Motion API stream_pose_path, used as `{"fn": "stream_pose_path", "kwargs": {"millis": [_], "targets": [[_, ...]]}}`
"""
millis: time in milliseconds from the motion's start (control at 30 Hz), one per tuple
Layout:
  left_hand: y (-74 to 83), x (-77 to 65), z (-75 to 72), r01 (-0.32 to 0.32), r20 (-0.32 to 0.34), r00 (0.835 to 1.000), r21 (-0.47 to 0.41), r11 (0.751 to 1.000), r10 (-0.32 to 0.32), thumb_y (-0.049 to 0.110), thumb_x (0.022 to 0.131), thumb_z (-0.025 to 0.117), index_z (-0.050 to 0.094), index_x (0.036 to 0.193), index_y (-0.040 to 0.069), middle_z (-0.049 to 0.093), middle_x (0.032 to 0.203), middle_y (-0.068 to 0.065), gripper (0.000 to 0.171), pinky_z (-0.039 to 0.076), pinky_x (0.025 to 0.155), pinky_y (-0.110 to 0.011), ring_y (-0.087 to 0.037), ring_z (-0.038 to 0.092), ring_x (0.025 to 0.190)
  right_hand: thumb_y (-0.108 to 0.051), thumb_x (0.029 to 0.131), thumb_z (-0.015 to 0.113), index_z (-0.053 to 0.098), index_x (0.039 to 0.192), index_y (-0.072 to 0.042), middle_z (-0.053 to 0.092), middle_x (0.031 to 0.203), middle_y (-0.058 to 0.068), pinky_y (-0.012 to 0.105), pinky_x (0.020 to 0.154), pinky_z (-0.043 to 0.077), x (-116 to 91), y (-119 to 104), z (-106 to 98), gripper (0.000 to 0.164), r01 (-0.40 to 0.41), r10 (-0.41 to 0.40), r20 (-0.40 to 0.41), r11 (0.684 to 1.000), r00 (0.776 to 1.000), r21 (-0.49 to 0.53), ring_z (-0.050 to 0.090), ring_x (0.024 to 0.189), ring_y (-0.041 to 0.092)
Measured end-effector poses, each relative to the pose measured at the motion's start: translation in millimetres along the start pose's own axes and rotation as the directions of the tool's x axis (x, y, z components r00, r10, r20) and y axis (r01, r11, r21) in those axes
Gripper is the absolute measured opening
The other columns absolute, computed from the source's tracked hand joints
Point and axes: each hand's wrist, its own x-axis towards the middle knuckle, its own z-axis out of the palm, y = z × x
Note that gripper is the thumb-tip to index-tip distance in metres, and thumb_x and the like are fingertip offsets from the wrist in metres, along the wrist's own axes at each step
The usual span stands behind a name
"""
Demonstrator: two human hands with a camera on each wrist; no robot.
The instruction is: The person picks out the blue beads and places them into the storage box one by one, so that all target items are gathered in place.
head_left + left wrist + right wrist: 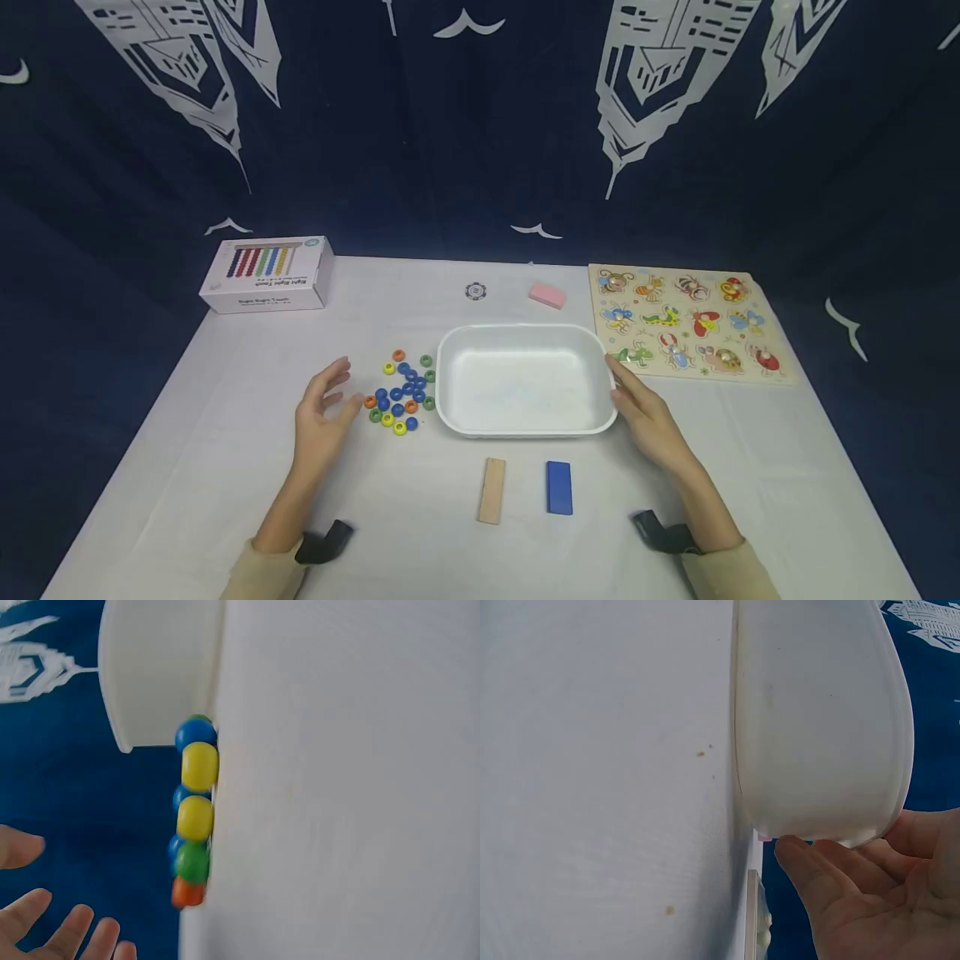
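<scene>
It's white tray [525,383] on white worktop [172,483], beads [408,388] blazing blue, yellow, green and orange, pink block [547,295], blue block [558,487], and navy cloth [465,133] patterned in white!

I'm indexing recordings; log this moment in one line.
left hand: beside beads | right hand: touching white tray at right end | beads: on table, left of tray

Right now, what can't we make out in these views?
Head: fine print on the box, too small.
Left wrist: rear beads, partly hidden by front beads; the left hand, cut off by the left and bottom edges.
Right wrist: pink block, mostly hidden by the tray; puzzle board, cut off by the bottom edge.
All views: tray underside, turned away.
</scene>
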Motion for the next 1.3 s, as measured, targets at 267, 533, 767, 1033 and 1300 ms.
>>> {"fn": "stream_pose_path", "kwargs": {"millis": [267, 533, 767, 1033, 1300], "targets": [[-41.9, 7.8, 15.7, 0.084, 0.11, 0.989, 0.151, 0.985, -0.101, 0.014, 0.077, 0.066, 0.049, 0.123, 0.022, 0.053, 0.119, 0.004, 0.05, 0.034, 0.097, -0.04, -0.016, 0.047, 0.11, -0.045, 0.092, 0.032, 0.025, 0.138, -0.033, 0.029, 0.143, 0.005, 0.043, 0.1, 0.03, 2.3, 17.5, 2.8, 0.048, 0.035, -0.035, -0.002, 0.999, 0.999, -0.007, 0.036, 0.125, 0.031], [-48.0, 9.6, 20.1, 0.023, 0.155, 0.986, 0.265, 0.964, -0.066, 0.018, 0.074, 0.068, 0.056, 0.116, 0.019, 0.054, 0.111, 0.002, 0.044, 0.033, 0.095, -0.044, -0.017, 0.047, 0.105, -0.037, 0.094, 0.034, 0.025, 0.138, -0.035, 0.029, 0.144, 0.002, 0.047, 0.099, 0.029, 1.8, 13.8, 3.1, 0.045, 0.013, -0.014, -0.017, 0.999, 1.0, -0.039, 0.035, 0.126, 0.031], [-46.1, 8.8, 22.4, -0.014, 0.157, 0.987, 0.334, 0.942, -0.041, 0.021, 0.073, 0.069, 0.061, 0.107, 0.016, 0.056, 0.101, 0.0, 0.035, 0.032, 0.088, -0.041, -0.017, 0.046, 0.096, -0.036, 0.094, 0.035, 0.026, 0.138, -0.034, 0.028, 0.144, 0.002, 0.047, 0.102, 0.027, 0.7, 5.6, 2.5, 0.045, -0.007, 0.007, -0.007, 1.0, 1.0, -0.012, 0.032, 0.128, 0.029], [-43.3, 11.9, 26.5, -0.002, 0.166, 0.984, 0.375, 0.927, -0.065, 0.024, 0.072, 0.07, 0.064, 0.103, 0.016, 0.058, 0.097, -0.001, 0.032, 0.031, 0.083, -0.039, -0.019, 0.046, 0.094, -0.033, 0.094, 0.035, 0.025, 0.138, -0.033, 0.028, 0.144, 0.002, 0.045, 0.1, 0.029, 0.2, 4.1, 3.0, 0.045, 0.004, -0.004, -0.015, 0.999, 1.0, -0.044, 0.034, 0.127, 0.029], [-40.6, 18.8, 21.5, 0.105, 0.2, 0.961, 0.384, 0.917, -0.194, 0.032, 0.069, 0.074, 0.065, 0.102, 0.018, 0.059, 0.095, 0.001, 0.037, 0.039, 0.073, -0.03, -0.015, 0.049, 0.086, -0.028, 0.095, 0.037, 0.026, 0.139, -0.03, 0.028, 0.144, 0.004, 0.045, 0.1, 0.029, 0.2, 2.6, 2.2, 0.046, 0.007, -0.007, -0.002, 1.0, 1.0, -0.027, 0.033, 0.127, 0.03]]}}
